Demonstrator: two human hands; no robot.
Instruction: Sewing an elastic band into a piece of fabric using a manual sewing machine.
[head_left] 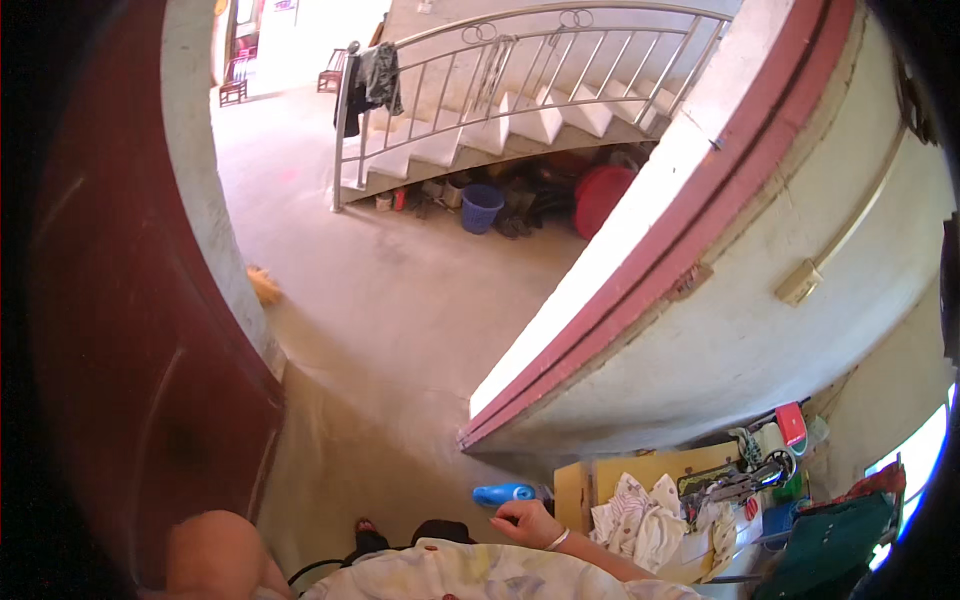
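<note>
My right hand [527,522] hangs beside my body at the lower edge, its fingers loosely curled, and nothing shows in them. A white band [558,540] circles that wrist. Just beyond the hand a blue bottle [503,494] lies on its side on the floor; the two look apart. Of my left arm [215,555] only a bent, bare part shows at the lower left, beside a dark red door [150,380]. My left hand is out of sight. Below me are my patterned top [450,572] and one foot [367,528] in an open shoe.
A doorway with a pink-red frame [640,270] opens ahead. Beyond it stand a staircase with a metal railing [470,100], a blue basket [482,208] and a red round tub [602,200]. At right, a sewing machine [735,482] and white cloth [638,520] crowd a table.
</note>
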